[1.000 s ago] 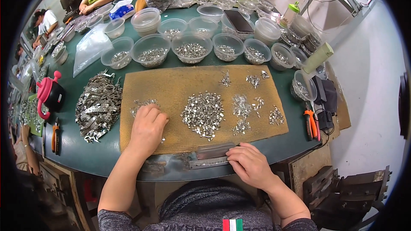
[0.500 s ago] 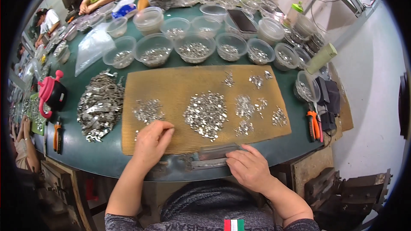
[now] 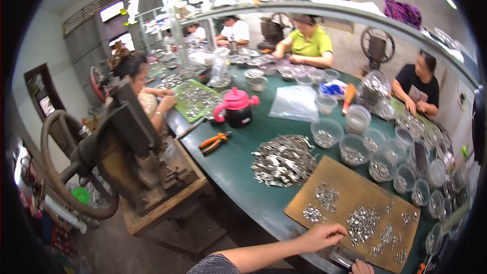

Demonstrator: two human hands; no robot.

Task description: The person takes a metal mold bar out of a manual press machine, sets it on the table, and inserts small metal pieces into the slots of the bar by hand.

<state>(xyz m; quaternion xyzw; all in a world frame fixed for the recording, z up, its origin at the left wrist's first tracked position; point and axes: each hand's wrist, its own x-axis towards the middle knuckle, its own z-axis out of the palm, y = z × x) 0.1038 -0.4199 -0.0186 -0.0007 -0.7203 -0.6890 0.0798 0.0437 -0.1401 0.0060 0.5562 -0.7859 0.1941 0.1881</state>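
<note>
My left hand (image 3: 327,235) is over the near edge of a tan ribbed board (image 3: 324,175), thumb and fingers pinched together. Anything between the fingertips is too small to make out. At the bottom of the view my right hand (image 3: 361,267) shows only in part, its fingers closed at the end of a dark metal bar (image 3: 341,259). On the board lie a large pile of small shiny metal pieces (image 3: 362,224), a looser pile (image 3: 327,196), a smaller one (image 3: 313,213) and several little heaps towards the right.
A heap of metal strips (image 3: 284,161) lies beside the board. Clear plastic tubs (image 3: 352,149) line its far side. Orange-handled pliers (image 3: 214,142) and a pink-lidded black pot (image 3: 237,107) stand on the green table (image 3: 228,165). A wheeled press (image 3: 127,147) is at left; several people work around.
The view has swung to the left, bringing the press and more co-workers in. The board and both hands now appear at lower right. My left hand stays pinched near the board's edge.
</note>
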